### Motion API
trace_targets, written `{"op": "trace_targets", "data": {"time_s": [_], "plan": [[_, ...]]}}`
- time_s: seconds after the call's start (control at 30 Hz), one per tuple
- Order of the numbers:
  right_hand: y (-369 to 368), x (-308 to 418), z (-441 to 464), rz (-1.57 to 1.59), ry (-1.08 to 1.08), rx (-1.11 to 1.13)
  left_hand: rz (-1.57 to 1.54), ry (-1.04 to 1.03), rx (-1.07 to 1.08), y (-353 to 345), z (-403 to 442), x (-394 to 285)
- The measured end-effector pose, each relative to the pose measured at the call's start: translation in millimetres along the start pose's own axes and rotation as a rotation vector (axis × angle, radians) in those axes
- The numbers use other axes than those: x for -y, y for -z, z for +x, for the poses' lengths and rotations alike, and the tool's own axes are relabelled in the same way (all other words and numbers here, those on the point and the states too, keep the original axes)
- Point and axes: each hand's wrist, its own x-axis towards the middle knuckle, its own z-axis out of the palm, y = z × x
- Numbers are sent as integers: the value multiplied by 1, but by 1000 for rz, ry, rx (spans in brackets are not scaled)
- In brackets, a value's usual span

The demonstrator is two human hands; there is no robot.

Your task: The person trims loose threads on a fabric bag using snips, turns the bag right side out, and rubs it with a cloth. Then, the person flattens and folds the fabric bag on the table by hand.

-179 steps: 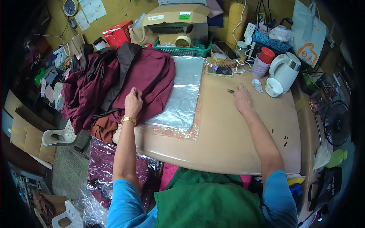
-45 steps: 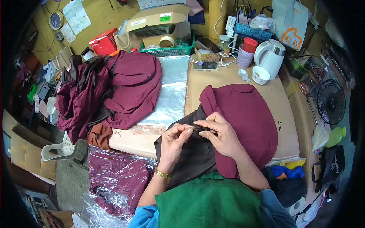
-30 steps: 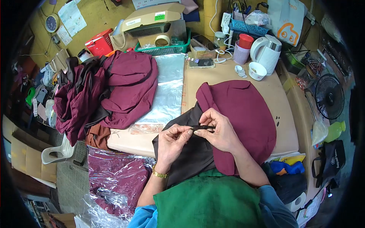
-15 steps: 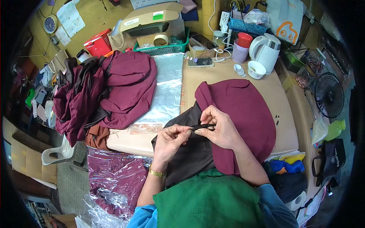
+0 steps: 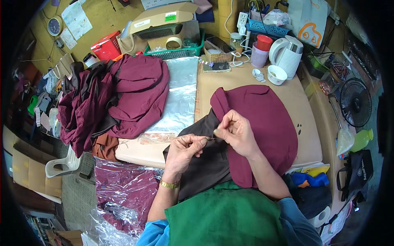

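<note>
A garment lies on the table in front of me, with a maroon part [image 5: 262,119] on the right and a dark brown part [image 5: 205,164] under my hands. The thumb and forefinger of my left hand [image 5: 182,151] are closed on a small bit of the dark brown fabric. My right hand [image 5: 237,135] is just to the right and slightly higher, thumb and fingers pinched together. Whatever lies between those fingertips is too small to make out. A gold watch band [image 5: 170,185] circles my left wrist.
Maroon and dark garments [image 5: 139,94] are heaped at the left, beside clear plastic sheets [image 5: 180,94]. A plastic-wrapped maroon bundle [image 5: 123,192] lies at the lower left. Toward the back right stand a white kettle [image 5: 287,57], a small bowl [image 5: 277,75] and a phone [image 5: 216,67].
My right hand has lifted slightly and turned, letting go of the dark rolled edge that both hands held. My left hand has barely moved.
</note>
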Motion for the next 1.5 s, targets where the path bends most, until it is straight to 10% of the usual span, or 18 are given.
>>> {"op": "trace_targets", "data": {"time_s": [0.27, 0.4, 0.53, 0.67, 0.97, 1.13, 1.27, 1.5], "plan": [[-10, -9, -6, -280, -59, 9, 583, -582, -246, -19, 5, 6], [-10, 0, -2, -422, 9, -17, -354, -504, -369, -7, 15, 14], [-3, 0, 1, -404, -16, -42, -245, -550, -355, 20, 11, -10], [-7, -3, 4, -383, 18, -57, 899, -442, -77, -2, 0, -12], [114, 19, 83, -249, 230, -775, 959, -495, -337, 11, -4, 2], [78, 28, 85, -681, 460, -643, 859, -384, -313, -4, 6, 16], [-17, 3, -7, -650, 54, 1, 815, -287, -342, 12, 16, 34], [70, -75, -4, -1092, 25, -2, 919, -235, -463, 89, 13, 42]]}}
